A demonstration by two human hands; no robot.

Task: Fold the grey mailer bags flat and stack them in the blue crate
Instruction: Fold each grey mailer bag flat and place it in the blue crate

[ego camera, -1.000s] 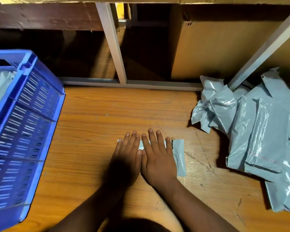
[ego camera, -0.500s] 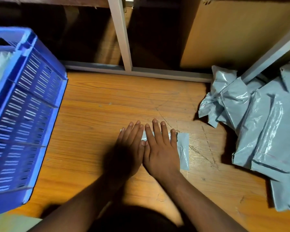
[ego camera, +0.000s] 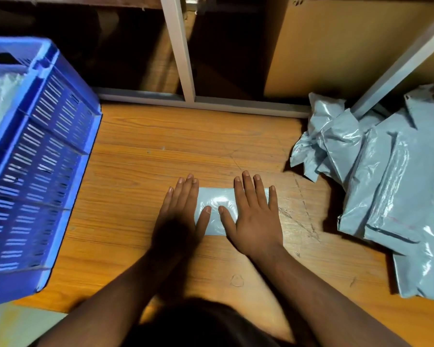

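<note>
My left hand (ego camera: 179, 216) and right hand (ego camera: 254, 216) lie flat, fingers straight, pressing the folded grey mailer bag (ego camera: 217, 211) onto the wooden floor (ego camera: 161, 151). Blue crate (ego camera: 43, 171) at nine o'clock; unfolded mailer pile (ego camera: 381, 176) at three.

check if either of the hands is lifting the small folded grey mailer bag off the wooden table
No, the left hand and right hand press the small folded grey mailer bag flat on the wooden table.
</note>
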